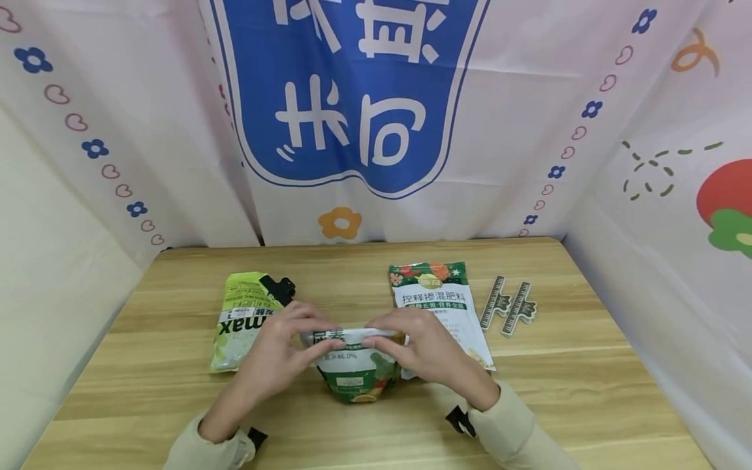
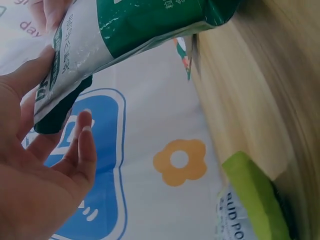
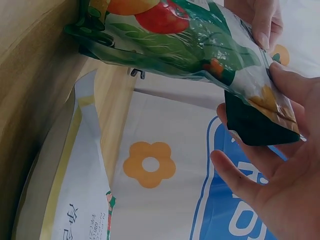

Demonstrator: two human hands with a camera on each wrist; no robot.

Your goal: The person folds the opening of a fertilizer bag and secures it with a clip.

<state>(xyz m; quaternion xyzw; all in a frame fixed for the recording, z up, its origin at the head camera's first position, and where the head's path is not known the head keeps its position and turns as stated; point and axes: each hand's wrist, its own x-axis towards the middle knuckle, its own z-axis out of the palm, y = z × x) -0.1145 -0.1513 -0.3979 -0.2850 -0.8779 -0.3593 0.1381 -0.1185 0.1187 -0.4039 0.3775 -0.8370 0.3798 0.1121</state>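
Observation:
A white and green printed fertilizer bag (image 1: pixel 352 375) stands upright on the table between the hands, its top edge folded over. On the left end of that fold, the left hand (image 1: pixel 288 346) pinches with its thumb in front and fingers behind. At the other end the right hand (image 1: pixel 425 343) pinches the fold the same way. A dark green flap (image 2: pixel 57 117) of the bag hangs down on the far side in the left wrist view. Vegetable pictures on the bag (image 3: pixel 185 40) show in the right wrist view, where some right-hand fingers extend behind the flap.
A lime-green bag (image 1: pixel 241 339) with a black clip (image 1: pixel 277 288) on its top corner lies at the left. To the right lies a white and green bag (image 1: pixel 435 297), partly behind the right hand. Two ruler-patterned clips (image 1: pixel 493 303) lie beyond it on the wooden table (image 1: pixel 564 391).

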